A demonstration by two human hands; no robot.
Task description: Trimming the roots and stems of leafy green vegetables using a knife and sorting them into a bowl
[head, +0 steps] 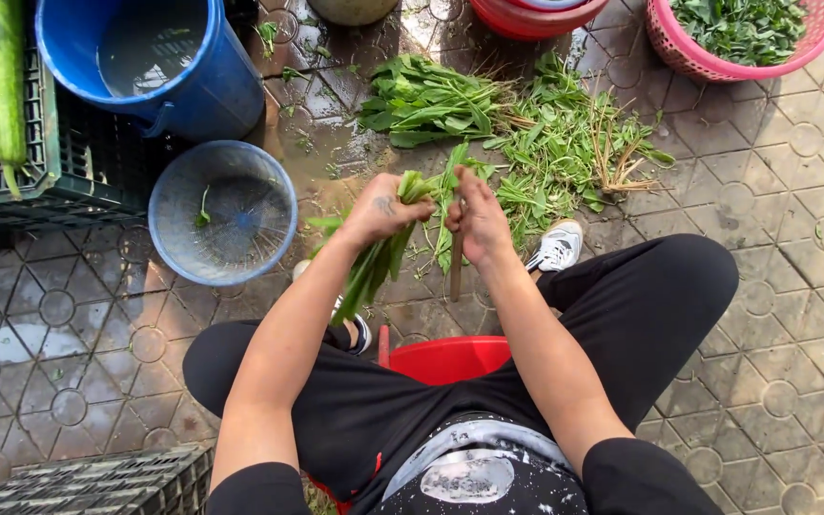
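Leafy green stalks (374, 262), a long bunch of them, sit in the person's left hand (381, 208), which is closed around the upper part of the bunch with the fingers curled and pressed together; the leaves hang down and toward the person's left knee. The right hand (479, 221) is just beside it, touching the tops of the stalks, its fingers wrapped tight around a thin wooden-handled tool (456, 272) whose handle points down out of the fist; whether it has a blade I cannot tell, as the hand hides that end.

All of this is seen from the head camera, looking straight down. The person squats over a red plastic stool (445, 360), wearing black trousers and white sneakers (557, 247). On the wet patterned paving tiles (793, 238) ahead of the hands lies a loose heap of cut greens and trimmings (526, 133), with pale stem ends scattered at its right edge. To the left of the hands stands a small blue basin (222, 212) with a single leaf inside, and behind it a larger blue bucket (159, 62) holding water. A dark plastic crate (45, 181) at far left carries a long green gourd (0, 81). At the top right is a pink basket (698, 59) full of picked leaves, and a red basin (526, 19) shows at the top edge.
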